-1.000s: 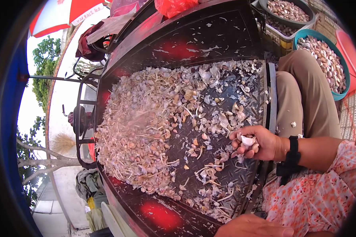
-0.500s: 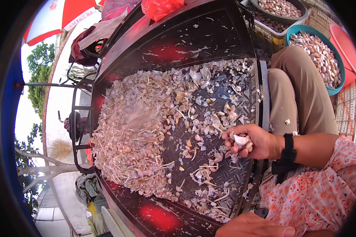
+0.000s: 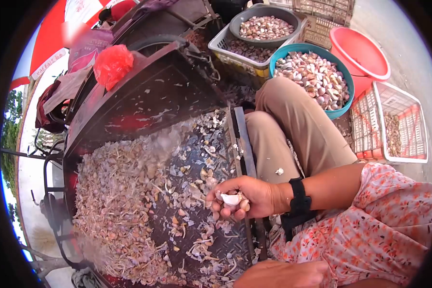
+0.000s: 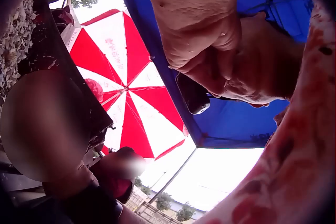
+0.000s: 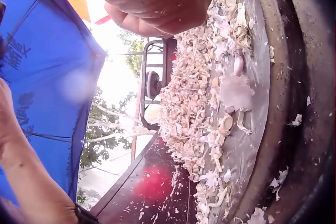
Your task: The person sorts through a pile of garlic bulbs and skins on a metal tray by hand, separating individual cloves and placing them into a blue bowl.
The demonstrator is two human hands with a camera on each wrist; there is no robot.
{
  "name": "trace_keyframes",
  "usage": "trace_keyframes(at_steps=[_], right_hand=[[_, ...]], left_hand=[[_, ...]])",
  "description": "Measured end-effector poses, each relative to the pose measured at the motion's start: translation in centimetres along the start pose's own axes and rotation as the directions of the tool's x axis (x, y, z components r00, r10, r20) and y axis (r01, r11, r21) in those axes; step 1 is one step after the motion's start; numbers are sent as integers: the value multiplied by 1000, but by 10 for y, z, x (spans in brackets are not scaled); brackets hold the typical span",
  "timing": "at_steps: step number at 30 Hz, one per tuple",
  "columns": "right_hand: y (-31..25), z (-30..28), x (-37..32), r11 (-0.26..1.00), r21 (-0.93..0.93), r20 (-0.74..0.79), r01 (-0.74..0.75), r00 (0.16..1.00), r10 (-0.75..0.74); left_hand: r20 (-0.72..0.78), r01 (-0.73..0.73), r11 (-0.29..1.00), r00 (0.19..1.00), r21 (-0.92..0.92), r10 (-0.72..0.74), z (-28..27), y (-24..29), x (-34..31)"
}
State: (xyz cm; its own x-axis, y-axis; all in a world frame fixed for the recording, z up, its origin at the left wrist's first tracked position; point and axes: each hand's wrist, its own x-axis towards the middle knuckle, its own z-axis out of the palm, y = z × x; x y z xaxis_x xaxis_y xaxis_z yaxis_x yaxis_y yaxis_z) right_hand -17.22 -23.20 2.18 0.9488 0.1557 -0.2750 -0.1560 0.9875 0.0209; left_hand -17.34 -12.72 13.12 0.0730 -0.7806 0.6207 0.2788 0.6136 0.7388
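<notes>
My right hand [image 3: 255, 192] is turned palm up over the near edge of a dark cart bed [image 3: 164, 220]. Its curled fingers hold a few garlic cloves [image 3: 231, 199], the uppermost one large and pale. In the right wrist view the same hand [image 5: 152, 3] hides the cloves from sight. At the bottom of the head view my left hand [image 3: 281, 274] shows its back near the lap. The left wrist view shows that hand [image 4: 194, 24] bent downward, with most fingers hidden; I cannot tell whether it holds anything. A broad heap of garlic skins and stalks [image 3: 120, 211] covers the bed's far part.
A scratched black side wall [image 3: 153, 96] bounds the bed. Beside the knees [image 3: 278, 105] stands a teal basin [image 3: 275, 60] full of garlic cloves. A grey basin [image 3: 233, 24], a red basin [image 3: 381, 72] and a white crate [image 3: 380, 120] stand around it. A red plastic bag [image 3: 113, 66] hangs over the wall.
The head view has swung toward the basins, so the cart and heap shift left and down in it. My right hand keeps its hold on the cloves. The left hand's fingertips have shifted slightly.
</notes>
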Motion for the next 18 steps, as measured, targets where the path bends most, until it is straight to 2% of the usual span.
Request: trace_keyframes(at_steps=[2,4,5,6,7,8,9,10,11,12,13,14,15,16,17,18], right_hand=[[-18,5,-23,996,-44,11,80,997,-79],[-43,4,-51,976,-35,21,214,977,-213],[-61,15,-72,954,-32,-29,297,954,-298],[-80,2,-89,925,-14,13,381,925,-381],[-100,-1,-111,879,-18,17,476,880,-476],[-120,-7,-125,794,-32,-45,608,792,-608],[-132,4,-141,652,-132,-156,746,634,-757],[-166,-33,-162,679,-34,63,733,680,-731],[-180,-30,-174,526,-230,-142,819,507,-850],[-200,-35,-179,376,-494,-309,784,247,-919],[-215,-49,-183,278,-671,-264,688,130,-956],[-237,-82,-201,61,-950,-15,306,148,-989],[-246,-100,-206,-49,-989,76,142,191,-979],[-254,-122,-205,-226,-974,221,-8,175,-959],[-254,-148,-199,-135,-991,129,-16,218,-968],[-264,-182,-210,-435,-799,266,-416,405,-875]], left_hand=[[-9,31,995,1000,95,-30,7,-15,7],[-183,141,965,978,219,-101,7,-32,7],[-255,202,948,957,245,-138,4,-38,21],[-330,308,893,923,327,-197,10,-50,37],[-293,300,869,937,394,-190,4,-68,57],[-201,219,871,969,439,-143,-3,-91,78],[-156,247,844,968,475,-195,-9,-112,95],[-154,239,848,970,474,-188,-16,-123,106],[-129,198,695,980,691,-151,-23,-130,116],[-103,149,485,987,862,-120,-29,-133,121],[-125,165,465,985,870,-116,-33,-131,118],[-201,254,542,967,801,-156,-42,-124,105],[-286,354,593,935,723,-209,-52,-111,84],[-346,412,532,911,740,-223,-63,-96,61],[-480,496,502,860,708,-174,-72,-81,36],[-593,567,481,797,668,-117,-79,-63,11]])
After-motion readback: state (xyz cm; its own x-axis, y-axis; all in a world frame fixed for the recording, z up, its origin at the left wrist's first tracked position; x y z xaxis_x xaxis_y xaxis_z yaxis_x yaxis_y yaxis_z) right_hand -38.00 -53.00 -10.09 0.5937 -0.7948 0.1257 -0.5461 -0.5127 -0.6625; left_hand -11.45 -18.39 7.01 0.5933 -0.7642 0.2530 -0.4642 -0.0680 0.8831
